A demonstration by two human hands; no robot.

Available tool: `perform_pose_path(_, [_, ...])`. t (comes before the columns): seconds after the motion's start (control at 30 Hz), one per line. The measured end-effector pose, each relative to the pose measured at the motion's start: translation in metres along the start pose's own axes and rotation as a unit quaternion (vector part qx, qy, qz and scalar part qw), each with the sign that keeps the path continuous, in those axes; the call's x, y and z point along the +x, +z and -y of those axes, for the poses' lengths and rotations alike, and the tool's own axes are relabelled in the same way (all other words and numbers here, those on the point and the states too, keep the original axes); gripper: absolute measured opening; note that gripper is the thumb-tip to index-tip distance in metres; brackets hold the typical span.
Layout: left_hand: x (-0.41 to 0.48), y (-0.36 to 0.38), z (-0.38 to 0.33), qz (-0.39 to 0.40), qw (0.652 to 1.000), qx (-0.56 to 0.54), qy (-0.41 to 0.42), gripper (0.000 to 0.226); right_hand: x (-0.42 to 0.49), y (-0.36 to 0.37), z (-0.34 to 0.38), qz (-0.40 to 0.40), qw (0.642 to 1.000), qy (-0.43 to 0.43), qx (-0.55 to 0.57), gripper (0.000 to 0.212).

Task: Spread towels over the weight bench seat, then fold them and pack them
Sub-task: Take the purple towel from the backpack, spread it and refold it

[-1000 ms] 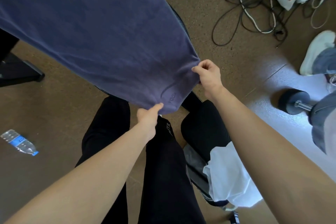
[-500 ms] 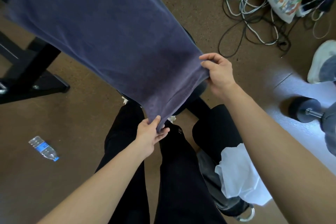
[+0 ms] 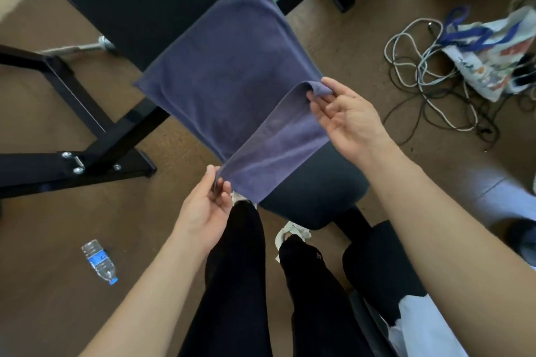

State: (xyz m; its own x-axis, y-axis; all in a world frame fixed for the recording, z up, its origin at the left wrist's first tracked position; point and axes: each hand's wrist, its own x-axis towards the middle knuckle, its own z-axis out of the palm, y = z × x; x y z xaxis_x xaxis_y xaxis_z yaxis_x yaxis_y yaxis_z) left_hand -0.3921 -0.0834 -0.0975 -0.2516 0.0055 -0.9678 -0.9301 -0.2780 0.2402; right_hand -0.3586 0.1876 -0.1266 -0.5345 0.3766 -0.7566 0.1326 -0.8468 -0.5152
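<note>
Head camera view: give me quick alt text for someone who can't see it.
Two bare hands hold the near edge of a purple towel, the left hand and right hand each pinching a corner, with the towel stretched over a black weight bench. A water bottle and tangled cables lie on the brown floor.

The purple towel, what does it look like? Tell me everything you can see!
The purple towel is a soft, fuzzy-looking cloth in dusky blue-purple, plain and long. It lies stretched over the black weight bench, reaching up toward the backrest. Its near end is lifted and curling back over itself. The left hand pinches one near corner, the right hand pinches the other.
</note>
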Motion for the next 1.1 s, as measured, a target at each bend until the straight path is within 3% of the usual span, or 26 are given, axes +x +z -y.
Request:
perform_pose_path(0.1, [0.003,0.001,-0.024,0.058,0.997,-0.032,0.026,0.023,0.013,0.022,0.000,-0.002,0.988,-0.085,-0.129,0.049])
perform_pose_path(0.23, [0.012,0.010,-0.046,0.031,0.998,0.013,0.052,0.042,0.030,0.040,0.000,-0.041,0.933,-0.195,-0.301,0.025])
perform_pose_path(0.33, [0.021,0.018,-0.057,-0.025,0.992,0.075,0.097,0.031,0.043,0.052,0.003,-0.038,0.904,-0.243,-0.349,0.009])
perform_pose_path(0.47, [0.021,0.023,-0.072,-0.065,0.977,0.113,0.166,0.014,0.059,0.071,0.013,-0.058,0.827,-0.290,-0.477,0.023])
perform_pose_path(0.53, [0.019,0.025,-0.082,-0.065,0.970,0.123,0.201,0.012,0.065,0.081,0.018,-0.042,0.819,-0.298,-0.488,0.032])
perform_pose_path(0.77, [0.014,0.037,-0.118,-0.073,0.937,0.160,0.301,0.019,0.083,0.124,0.037,-0.031,0.800,-0.333,-0.498,0.033])
perform_pose_path(1.1, [0.043,0.046,-0.154,-0.110,0.953,0.095,0.267,0.017,0.115,0.155,0.039,-0.057,0.777,-0.324,-0.536,0.022])
